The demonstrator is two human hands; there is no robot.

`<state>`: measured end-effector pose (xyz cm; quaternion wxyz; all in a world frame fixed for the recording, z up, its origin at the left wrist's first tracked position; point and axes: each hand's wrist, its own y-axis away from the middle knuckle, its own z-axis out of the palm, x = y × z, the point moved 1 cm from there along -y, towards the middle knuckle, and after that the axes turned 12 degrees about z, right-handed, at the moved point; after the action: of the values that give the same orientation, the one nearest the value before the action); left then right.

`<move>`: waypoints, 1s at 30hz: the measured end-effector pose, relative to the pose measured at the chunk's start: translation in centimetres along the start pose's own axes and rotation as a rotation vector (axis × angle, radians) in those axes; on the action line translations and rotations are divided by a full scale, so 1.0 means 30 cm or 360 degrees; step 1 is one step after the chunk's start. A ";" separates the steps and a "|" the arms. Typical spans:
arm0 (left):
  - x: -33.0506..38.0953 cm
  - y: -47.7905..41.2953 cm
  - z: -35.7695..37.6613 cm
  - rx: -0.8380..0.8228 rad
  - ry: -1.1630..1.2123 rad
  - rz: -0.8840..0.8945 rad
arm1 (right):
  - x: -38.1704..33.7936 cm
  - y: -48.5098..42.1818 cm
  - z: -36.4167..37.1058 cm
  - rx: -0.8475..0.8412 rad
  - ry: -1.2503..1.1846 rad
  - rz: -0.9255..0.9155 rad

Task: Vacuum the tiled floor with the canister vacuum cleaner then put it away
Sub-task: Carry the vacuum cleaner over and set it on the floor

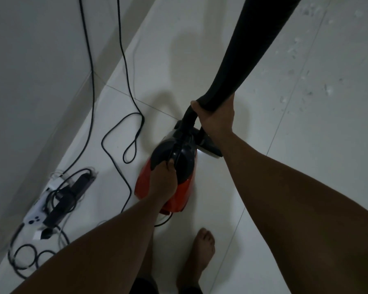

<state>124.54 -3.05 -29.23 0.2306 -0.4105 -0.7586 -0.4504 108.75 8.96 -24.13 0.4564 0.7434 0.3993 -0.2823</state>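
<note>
One red vacuum (184, 196), two hands on it: left hand (165, 177) fingers curled onto its black top, right hand (217, 122) clamped round the one black tube (242, 49)

White glossy tiled floor (285, 145), crossed by thin grout lines, meets a pale wall on the left. In the middle a red and black canister vacuum (185, 196) is low over the tiles; whether it rests on them cannot be told. Left of it 1 black cable (143, 119) lies in a long loop. At the near left a white power strip (37, 218) lies under a tangle of black cords and plugs. 1 bare foot (202, 249) stands near. Pale specks (327, 90) dot the far right tiles.
</note>
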 end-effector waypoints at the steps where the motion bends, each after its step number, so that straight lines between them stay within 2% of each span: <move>1: -0.005 -0.001 0.001 -0.0014 0.0019 0.0017 | 0.006 -0.003 0.003 0.0006 -0.0003 0.0008; 3: -0.019 0.006 -0.003 -0.0070 0.0055 0.0072 | 0.010 -0.006 0.008 0.0010 -0.0012 0.0021; 5: -0.036 0.020 -0.030 -0.0145 -0.0071 0.0250 | 0.009 -0.006 0.012 0.0018 -0.0026 0.0026; 8: -0.107 0.034 -0.106 -0.0218 -0.0783 0.0804 | 0.009 0.001 0.021 0.0025 -0.0021 0.0016; 11: -0.207 0.048 -0.163 -0.0468 -0.1105 0.1098 | 0.020 0.003 0.027 0.0050 -0.0007 -0.0006; 14: -0.297 0.052 -0.171 -0.0721 -0.1478 0.1169 | 0.031 0.005 0.038 0.0063 -0.0017 -0.0004; 18: -0.334 0.059 -0.160 -0.0626 -0.1621 0.1188 | 0.041 0.012 0.051 0.0071 -0.0004 -0.0034; 22: -0.350 0.064 -0.150 -0.0529 -0.1693 0.1322 | 0.047 0.011 0.055 0.0077 0.0011 -0.0064; 30: -0.357 0.053 -0.163 -0.0517 -0.1746 0.1416 | 0.051 0.012 0.059 0.0054 0.0022 -0.0064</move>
<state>131.72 -11.34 -33.77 -0.0857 -0.8762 -0.4499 -0.1501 109.75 7.76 -25.91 0.4352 0.7448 0.4125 -0.2929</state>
